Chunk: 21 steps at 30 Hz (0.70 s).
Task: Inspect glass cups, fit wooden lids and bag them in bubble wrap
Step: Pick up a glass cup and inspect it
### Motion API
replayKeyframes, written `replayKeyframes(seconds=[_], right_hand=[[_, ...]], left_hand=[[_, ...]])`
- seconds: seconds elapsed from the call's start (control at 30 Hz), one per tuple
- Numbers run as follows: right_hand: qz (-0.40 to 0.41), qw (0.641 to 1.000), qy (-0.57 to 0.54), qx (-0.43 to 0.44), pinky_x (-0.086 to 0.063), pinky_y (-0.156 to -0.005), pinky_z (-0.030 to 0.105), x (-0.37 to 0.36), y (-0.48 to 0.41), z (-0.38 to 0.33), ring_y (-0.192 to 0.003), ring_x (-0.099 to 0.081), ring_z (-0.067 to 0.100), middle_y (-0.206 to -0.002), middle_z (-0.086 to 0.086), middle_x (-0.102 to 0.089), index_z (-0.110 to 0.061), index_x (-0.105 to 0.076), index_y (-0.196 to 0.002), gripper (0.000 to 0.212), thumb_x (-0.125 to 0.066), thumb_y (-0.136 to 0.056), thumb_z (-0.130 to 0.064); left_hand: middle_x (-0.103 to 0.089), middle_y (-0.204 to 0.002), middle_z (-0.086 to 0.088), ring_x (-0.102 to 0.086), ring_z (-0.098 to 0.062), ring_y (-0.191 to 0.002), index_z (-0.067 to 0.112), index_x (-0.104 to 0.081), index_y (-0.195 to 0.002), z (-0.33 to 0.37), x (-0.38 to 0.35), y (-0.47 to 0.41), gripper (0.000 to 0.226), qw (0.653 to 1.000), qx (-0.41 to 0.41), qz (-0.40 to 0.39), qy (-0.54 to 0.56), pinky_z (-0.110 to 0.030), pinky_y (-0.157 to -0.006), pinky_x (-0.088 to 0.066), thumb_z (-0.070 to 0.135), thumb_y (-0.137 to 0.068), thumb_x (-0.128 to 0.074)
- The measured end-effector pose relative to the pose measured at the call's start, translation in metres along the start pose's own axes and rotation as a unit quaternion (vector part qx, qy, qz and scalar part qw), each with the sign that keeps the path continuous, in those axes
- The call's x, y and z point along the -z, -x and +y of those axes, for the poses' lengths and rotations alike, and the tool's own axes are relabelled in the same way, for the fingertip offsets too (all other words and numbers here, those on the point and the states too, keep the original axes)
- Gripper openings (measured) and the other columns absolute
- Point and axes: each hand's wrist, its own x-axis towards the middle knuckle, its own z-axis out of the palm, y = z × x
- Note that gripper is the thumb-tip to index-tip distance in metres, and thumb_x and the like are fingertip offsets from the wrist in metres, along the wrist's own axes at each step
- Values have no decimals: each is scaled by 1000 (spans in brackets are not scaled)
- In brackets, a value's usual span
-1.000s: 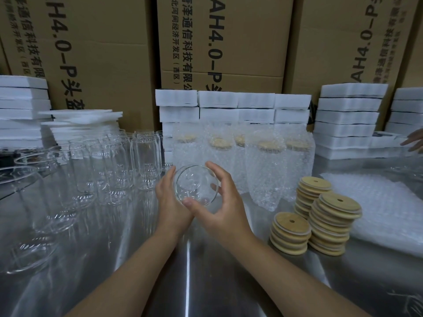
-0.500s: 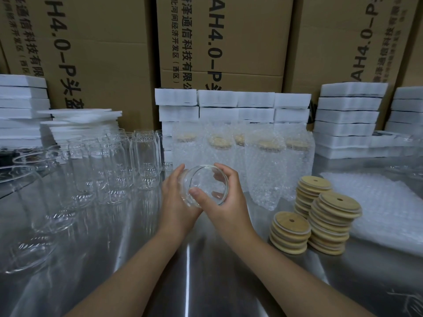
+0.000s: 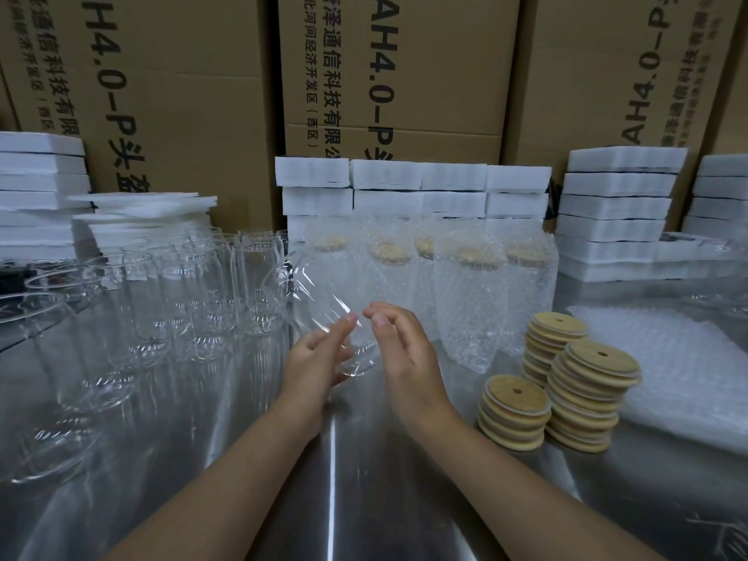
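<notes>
A clear glass cup (image 3: 319, 305) is tilted in the air above the steel table (image 3: 364, 491), mouth up to the left and base low to the right, blurred by motion. My left hand (image 3: 313, 360) holds it from below and behind, fingers reaching up its side. My right hand (image 3: 404, 356) holds it at the base end, thumb and fingertips curled against the glass. Three stacks of round wooden lids (image 3: 591, 398) with a centre hole stand to the right. A flat pile of bubble wrap bags (image 3: 684, 358) lies further right.
Several empty glass cups (image 3: 202, 301) crowd the left side of the table. Several bagged cups with lids (image 3: 469, 301) stand behind my hands. White foam blocks (image 3: 413, 184) are stacked along the back, in front of big cardboard boxes (image 3: 396, 74).
The cup has turned from mouth facing me to lying tilted with its side towards me. Both hands shifted along it as it rotated.
</notes>
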Motion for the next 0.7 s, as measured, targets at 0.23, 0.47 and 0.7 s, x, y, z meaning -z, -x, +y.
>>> replayKeyframes(seconds=[0.23, 0.47, 0.7], right_hand=[[-20, 999, 34, 0, -37, -97, 14, 1, 0, 5, -114, -47, -9, -121, -20, -55, -38, -51, -113, 35, -60, -80, -41], [-34, 998, 60, 11, -32, -93, 2, 0, 1, 9, -121, -44, -9, -129, -16, -51, -38, -43, -129, 60, -76, -80, -35], [-21, 999, 46, 2, -39, -100, 15, 2, 3, 2, -122, -45, -10, -132, -22, -48, -38, -42, -134, 76, -73, -67, -53]], left_hand=[[-76, -91, -9, -74, -17, -76, 21, -49, -128, 7, 1, 1, 89, 992, 48, -28, 112, -24, -59, -56, 73, -56, -58], [-73, -106, -12, -74, -20, -85, 15, -60, -129, 10, 3, 7, 84, 943, 180, -148, 236, -28, -59, -59, 80, -77, -45], [-73, -107, -8, -73, -20, -90, 13, -77, -105, 10, 3, 8, 85, 912, 238, -259, 210, -30, -76, -59, 83, -80, -37]])
